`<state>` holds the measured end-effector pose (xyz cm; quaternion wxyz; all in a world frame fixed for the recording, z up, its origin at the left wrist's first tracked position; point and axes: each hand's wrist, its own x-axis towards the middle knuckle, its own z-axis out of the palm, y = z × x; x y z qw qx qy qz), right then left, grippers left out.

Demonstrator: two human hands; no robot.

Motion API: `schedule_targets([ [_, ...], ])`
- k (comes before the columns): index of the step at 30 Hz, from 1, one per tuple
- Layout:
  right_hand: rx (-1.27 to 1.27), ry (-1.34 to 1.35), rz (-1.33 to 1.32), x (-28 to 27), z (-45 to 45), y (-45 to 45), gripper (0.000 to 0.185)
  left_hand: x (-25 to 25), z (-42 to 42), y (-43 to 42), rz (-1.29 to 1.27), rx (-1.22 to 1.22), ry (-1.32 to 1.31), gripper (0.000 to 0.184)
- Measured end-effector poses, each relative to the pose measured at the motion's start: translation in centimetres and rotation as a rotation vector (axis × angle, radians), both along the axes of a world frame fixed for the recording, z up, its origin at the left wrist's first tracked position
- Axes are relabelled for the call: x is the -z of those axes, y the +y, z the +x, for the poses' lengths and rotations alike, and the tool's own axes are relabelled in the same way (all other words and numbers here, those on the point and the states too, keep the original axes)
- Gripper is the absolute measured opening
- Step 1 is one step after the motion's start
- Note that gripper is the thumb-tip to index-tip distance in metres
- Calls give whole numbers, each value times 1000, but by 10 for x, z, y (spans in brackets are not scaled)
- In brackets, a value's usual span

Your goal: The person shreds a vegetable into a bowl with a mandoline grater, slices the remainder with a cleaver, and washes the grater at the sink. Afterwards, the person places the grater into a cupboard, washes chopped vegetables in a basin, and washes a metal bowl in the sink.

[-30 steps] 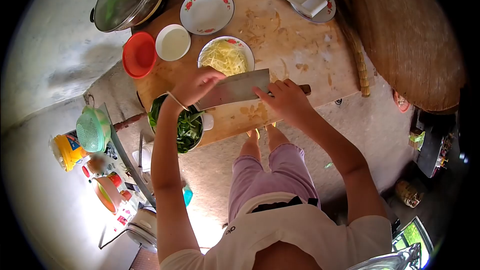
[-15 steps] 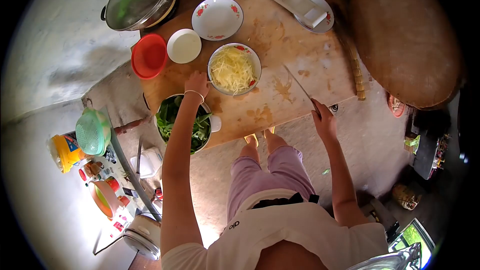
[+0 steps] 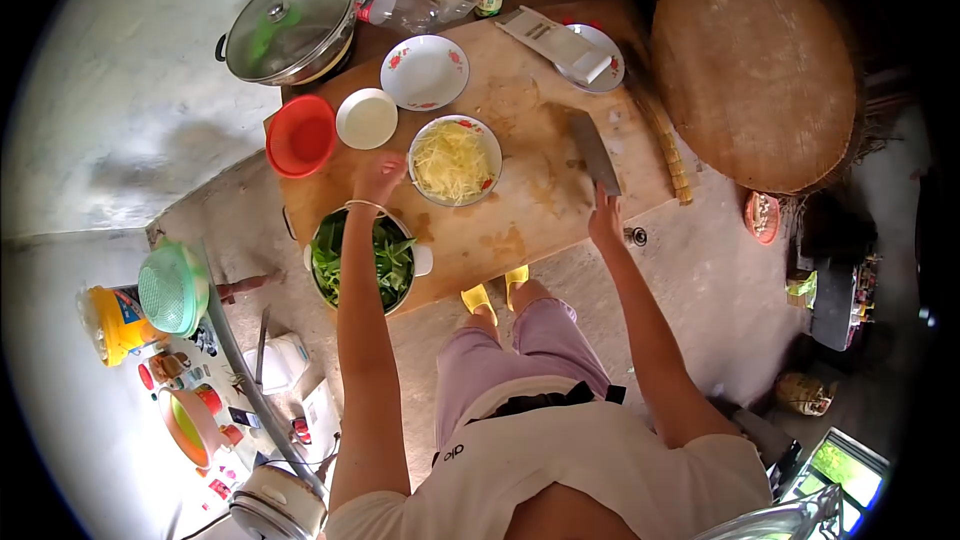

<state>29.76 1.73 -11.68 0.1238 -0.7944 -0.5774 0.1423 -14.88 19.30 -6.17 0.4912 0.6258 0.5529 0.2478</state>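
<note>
A kitchen cleaver (image 3: 593,152) is gripped by its handle in my right hand (image 3: 605,223), its broad blade lying low over the right side of the wooden table (image 3: 545,175). My left hand (image 3: 381,176) is just left of a floral bowl (image 3: 413,180) heaped with pale yellow shreds (image 3: 450,162). Its fingers are loosely bent and slightly blurred near the rim; whether they touch it I cannot tell. Below my left wrist stands a white pot (image 3: 423,260) of green leaves (image 3: 392,258), partly covered by my forearm.
Behind the bowl are a floral plate (image 3: 425,72), a small white bowl (image 3: 366,119) and a red basin (image 3: 301,136). A lidded pan (image 3: 290,25) stands back left. A grater (image 3: 556,43) rests on another plate (image 3: 603,78). A round wooden board (image 3: 757,70) is at right.
The cleaver has turned from edge-up to showing its broad side, and its tip points more directly away from me. My left hand has shifted slightly back from the bowl's rim. The camera view has shifted.
</note>
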Motion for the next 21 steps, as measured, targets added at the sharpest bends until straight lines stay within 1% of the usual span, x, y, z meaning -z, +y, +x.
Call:
schedule_targets([
  [1,15,29,36,-5,-7,3,59,6,10,1,-10,1,-199,32],
  [2,18,23,40,-12,-9,4,59,9,14,1,-6,4,-206,32],
  [4,-92,-61,-217,-45,-12,6,54,12,24,-2,209,-3,16,35],
  [5,-89,-65,-211,-58,-13,12,54,14,27,-6,215,-1,11,35],
  [7,-120,-79,-18,-76,-10,26,41,42,26,-31,542,-263,541,52],
  [8,-141,-84,72,-80,-10,33,35,46,34,-48,332,-357,435,54],
  [9,-150,-83,69,-79,-10,47,35,48,45,-63,32,-445,242,56],
  [10,-182,239,45,-78,-10,73,31,46,59,-75,-350,-522,8,59],
  [11,-210,563,19,-75,-11,100,27,46,71,-83,-528,-549,-107,62],
  [13,-315,532,48,-58,-22,153,25,49,88,-90,-662,-610,-272,69],
  [15,-370,462,155,-44,-35,207,26,59,94,-95,-613,-653,-397,66],
  [16,-383,471,150,-36,-42,227,26,60,97,-94,-559,-684,-519,62],
  [18,-388,203,264,-19,-58,260,28,57,104,-91,-555,-742,-558,61],
  [20,-454,203,195,-17,-75,281,29,49,107,-92,-562,-807,-590,60],
  [21,-505,189,134,-17,-85,285,30,43,107,-93,-526,-789,-629,56],
])
